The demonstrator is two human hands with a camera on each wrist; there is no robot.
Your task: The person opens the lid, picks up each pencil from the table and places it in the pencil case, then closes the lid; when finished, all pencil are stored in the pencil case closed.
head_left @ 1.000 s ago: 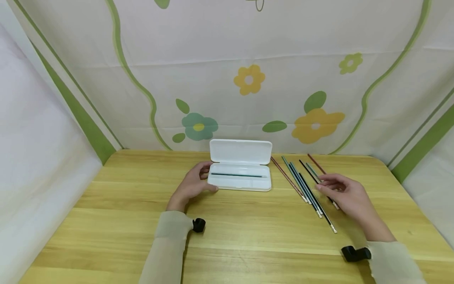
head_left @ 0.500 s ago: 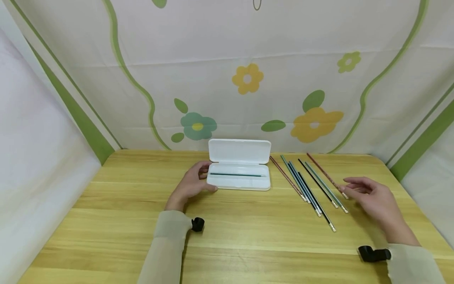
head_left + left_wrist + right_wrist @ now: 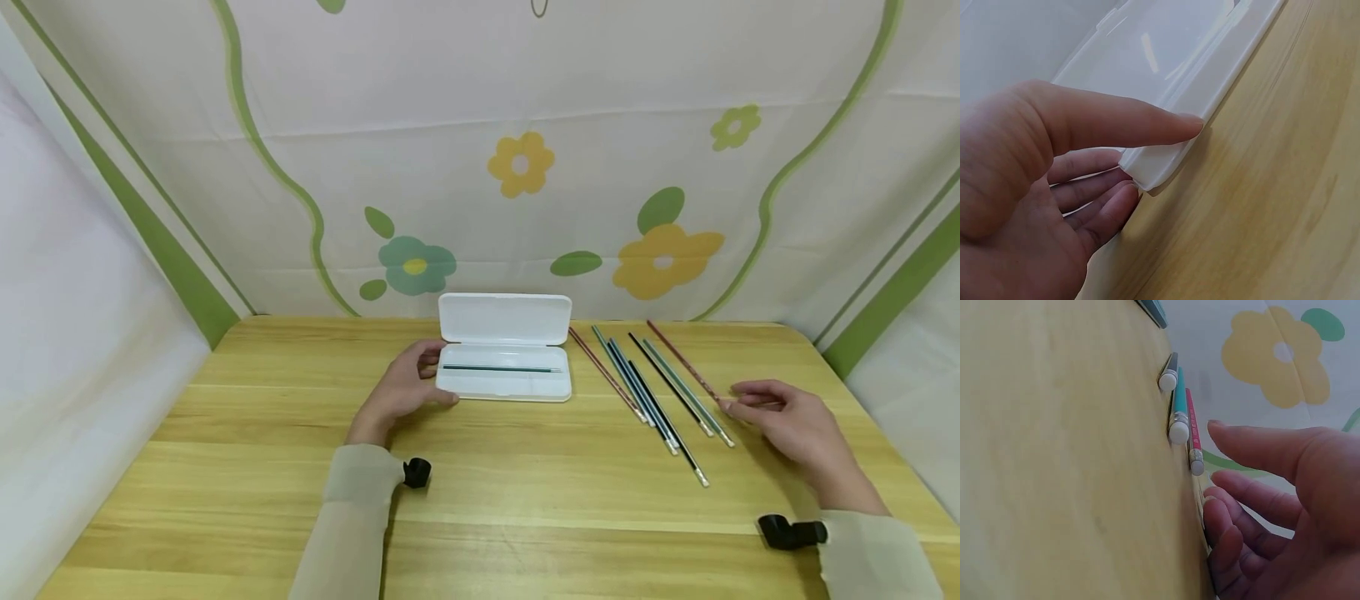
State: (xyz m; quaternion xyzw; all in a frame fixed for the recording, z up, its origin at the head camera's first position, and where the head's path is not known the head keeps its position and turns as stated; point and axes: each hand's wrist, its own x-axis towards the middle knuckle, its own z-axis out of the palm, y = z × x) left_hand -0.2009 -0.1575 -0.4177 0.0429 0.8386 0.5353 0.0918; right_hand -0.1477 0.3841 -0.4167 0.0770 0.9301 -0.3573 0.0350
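An open white pencil case (image 3: 502, 392) stands at the table's back, its lid (image 3: 505, 318) raised. One dark green pencil (image 3: 495, 368) lies lengthwise inside. My left hand (image 3: 401, 387) holds the case's left end; in the left wrist view the thumb (image 3: 1141, 122) lies over its front rim and the fingers are at the end wall. My right hand (image 3: 795, 425) is beside the eraser end of a red pencil (image 3: 686, 362) on the table. In the right wrist view that red pencil (image 3: 1193, 428) sits just off the thumb tip, with a gap between thumb and fingers.
Several pencils lie right of the case: a reddish one (image 3: 607, 375), a blue one (image 3: 637, 383), a black one (image 3: 667, 446) and a light green one (image 3: 690, 392). Their eraser ends point toward the front right. A flowered cloth (image 3: 450, 167) hangs behind the wooden table (image 3: 225, 467).
My right hand has moved right, from over the black and light green pencils to the red pencil's eraser end. The left hand stays at the case.
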